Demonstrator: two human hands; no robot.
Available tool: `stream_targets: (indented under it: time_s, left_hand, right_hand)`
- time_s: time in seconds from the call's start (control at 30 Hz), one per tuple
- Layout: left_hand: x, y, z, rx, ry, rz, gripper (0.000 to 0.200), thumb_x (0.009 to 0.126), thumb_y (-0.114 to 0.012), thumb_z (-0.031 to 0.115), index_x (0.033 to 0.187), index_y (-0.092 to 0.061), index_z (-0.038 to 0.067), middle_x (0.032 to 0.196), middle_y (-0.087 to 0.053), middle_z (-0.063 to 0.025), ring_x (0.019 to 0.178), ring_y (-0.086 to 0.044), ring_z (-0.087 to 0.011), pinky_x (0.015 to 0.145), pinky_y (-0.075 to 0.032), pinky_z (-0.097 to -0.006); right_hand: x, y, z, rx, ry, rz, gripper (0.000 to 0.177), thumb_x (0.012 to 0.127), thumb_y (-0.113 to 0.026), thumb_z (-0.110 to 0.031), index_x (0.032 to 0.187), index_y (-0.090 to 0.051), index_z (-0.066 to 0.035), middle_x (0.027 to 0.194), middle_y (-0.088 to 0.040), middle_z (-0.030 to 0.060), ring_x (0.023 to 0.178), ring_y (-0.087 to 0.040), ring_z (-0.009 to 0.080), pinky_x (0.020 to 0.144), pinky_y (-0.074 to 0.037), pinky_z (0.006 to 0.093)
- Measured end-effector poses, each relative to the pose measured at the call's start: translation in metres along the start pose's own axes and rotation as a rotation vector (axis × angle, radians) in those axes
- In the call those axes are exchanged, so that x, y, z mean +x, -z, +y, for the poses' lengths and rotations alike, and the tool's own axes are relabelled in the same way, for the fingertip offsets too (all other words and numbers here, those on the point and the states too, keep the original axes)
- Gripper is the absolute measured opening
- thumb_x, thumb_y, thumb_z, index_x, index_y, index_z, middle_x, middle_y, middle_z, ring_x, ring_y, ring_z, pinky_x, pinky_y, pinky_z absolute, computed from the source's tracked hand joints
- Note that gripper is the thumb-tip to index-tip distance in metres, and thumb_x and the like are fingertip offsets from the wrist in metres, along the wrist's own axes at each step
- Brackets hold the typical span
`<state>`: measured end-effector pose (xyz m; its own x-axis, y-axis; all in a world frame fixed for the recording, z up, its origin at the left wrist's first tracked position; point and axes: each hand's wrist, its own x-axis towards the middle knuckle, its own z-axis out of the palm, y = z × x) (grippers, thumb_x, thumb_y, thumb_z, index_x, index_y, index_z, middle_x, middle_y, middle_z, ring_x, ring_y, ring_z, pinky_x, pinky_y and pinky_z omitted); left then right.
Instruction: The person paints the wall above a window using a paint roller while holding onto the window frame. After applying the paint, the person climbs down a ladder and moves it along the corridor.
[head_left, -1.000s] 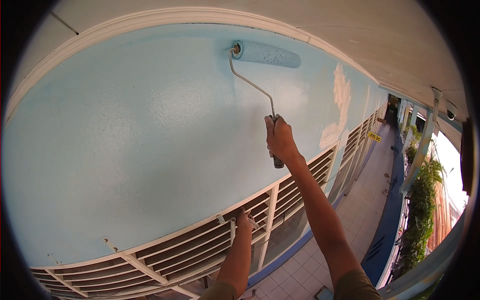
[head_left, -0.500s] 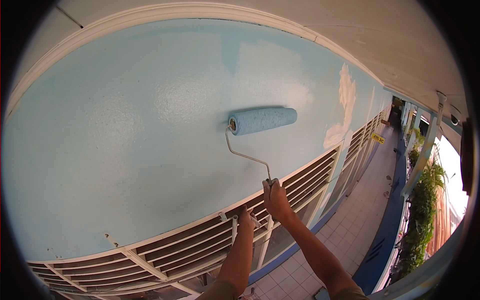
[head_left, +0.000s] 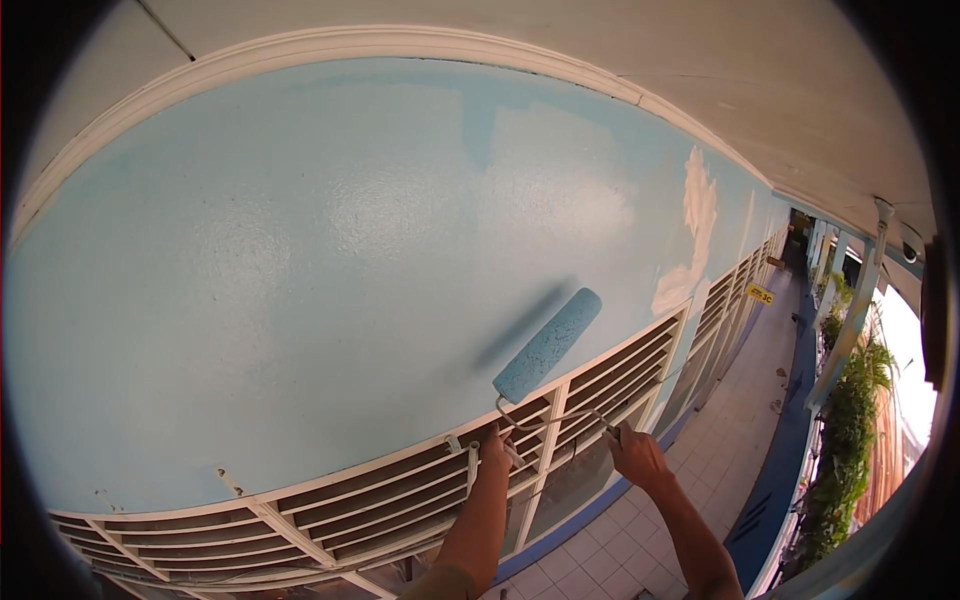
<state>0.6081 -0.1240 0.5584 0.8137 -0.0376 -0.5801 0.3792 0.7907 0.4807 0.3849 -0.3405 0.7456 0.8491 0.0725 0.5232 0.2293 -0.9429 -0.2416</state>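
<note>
My right hand (head_left: 640,458) is closed round the handle of a paint roller (head_left: 548,345). The roller's blue, paint-covered sleeve is tilted, its upper end to the right. It stands off the light-blue wall (head_left: 330,300) and casts a shadow there; its lower end overlaps the window's top edge in view. My left hand (head_left: 494,447) is at the cream louvre slats (head_left: 400,478) under the wall, its fingers curled over a slat and partly hidden. Wet paint shines on the wall. A darker blue patch and a whitish bare patch (head_left: 698,215) show toward the right.
A cream moulding (head_left: 400,42) runs between wall and ceiling. Small brackets stick out at the window's top edge. To the right, a tiled walkway (head_left: 700,465) runs along the louvres, with a yellow sign (head_left: 760,293), a blue parapet (head_left: 770,480) and green plants (head_left: 850,430).
The roller has come down and away from the wall, turning from nearly level to steeply tilted. My right hand has moved right and down; my left hand stays at the slats.
</note>
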Motion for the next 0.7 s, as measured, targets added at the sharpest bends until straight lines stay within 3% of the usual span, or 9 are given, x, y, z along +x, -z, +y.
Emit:
stream_targets:
  time_s: [0.13,0.17,0.2,0.23,0.33,0.5,0.7]
  left_hand:
    - [-0.002,-0.002,0.003,-0.051,0.063,0.023,0.036,0.094,-0.065,0.038,0.113,-0.062,0.008,0.107,-0.071,-0.0123,0.06,-0.046,-0.0159,0.052,-0.042,-0.0313]
    - [-0.001,0.0,0.003,-0.053,0.074,0.008,0.035,0.094,-0.067,0.037,0.113,-0.061,0.009,0.107,-0.071,-0.0123,0.062,-0.047,-0.0156,0.053,-0.042,-0.0306]
    - [0.001,0.002,0.003,-0.058,0.067,0.012,0.035,0.094,-0.067,0.037,0.113,-0.061,0.009,0.107,-0.071,-0.0123,0.062,-0.047,-0.0156,0.053,-0.042,-0.0306]
    - [0.004,0.003,0.001,-0.058,0.071,0.006,0.035,0.093,-0.068,0.037,0.114,-0.061,0.009,0.108,-0.071,-0.0124,0.063,-0.047,-0.0154,0.053,-0.042,-0.0305]
    - [-0.001,0.001,0.004,-0.029,0.086,0.016,0.035,0.092,-0.068,0.038,0.114,-0.061,0.011,0.109,-0.07,-0.0122,0.066,-0.049,-0.0147,0.057,-0.045,-0.0293]
    - [-0.003,-0.002,0.006,-0.034,0.094,0.044,0.032,0.093,-0.068,0.035,0.114,-0.058,0.014,0.106,-0.071,-0.0124,0.064,-0.048,-0.0152,0.056,-0.045,-0.0299]
    - [-0.002,-0.001,0.002,-0.073,0.08,0.036,0.029,0.093,-0.069,0.03,0.107,-0.055,0.009,0.102,-0.069,-0.0139,0.061,-0.047,-0.017,0.054,-0.043,-0.0318]
  right_hand:
    - [0.042,0.067,0.018,-0.284,0.209,0.192,0.03,0.094,-0.062,-0.025,0.091,-0.05,0.002,0.057,-0.057,0.0148,0.048,-0.061,0.0359,0.045,-0.051,0.045]
    - [0.057,0.089,0.011,-0.257,0.147,0.144,0.026,0.093,-0.062,-0.021,0.091,-0.048,0.0,0.056,-0.058,0.0201,0.054,-0.062,0.042,0.051,-0.05,0.0496]
    - [0.073,0.106,0.014,-0.304,0.195,0.16,0.025,0.094,-0.062,-0.022,0.09,-0.048,-0.001,0.056,-0.057,0.0196,0.055,-0.062,0.041,0.052,-0.051,0.0486]
    - [0.09,0.123,0.01,-0.419,0.27,0.198,0.027,0.093,-0.063,-0.022,0.083,-0.048,-0.002,0.064,-0.059,0.0131,0.051,-0.063,0.0312,0.048,-0.052,0.041]
    - [0.134,0.164,-0.009,-0.535,0.471,0.279,0.031,0.095,-0.062,-0.029,0.087,-0.05,-0.002,0.065,-0.062,0.0112,0.049,-0.063,0.028,0.047,-0.051,0.0368]
    - [0.191,0.196,-0.063,-0.696,0.624,0.344,0.034,0.096,-0.061,-0.034,0.083,-0.053,-0.003,0.059,-0.062,0.0099,0.044,-0.06,0.0226,0.044,-0.051,0.0342]
    - [0.227,0.206,-0.146,-0.66,0.769,0.367,0.033,0.095,-0.062,-0.033,0.086,-0.057,-0.001,0.057,-0.062,0.0112,0.045,-0.061,0.0236,0.045,-0.052,0.0343]
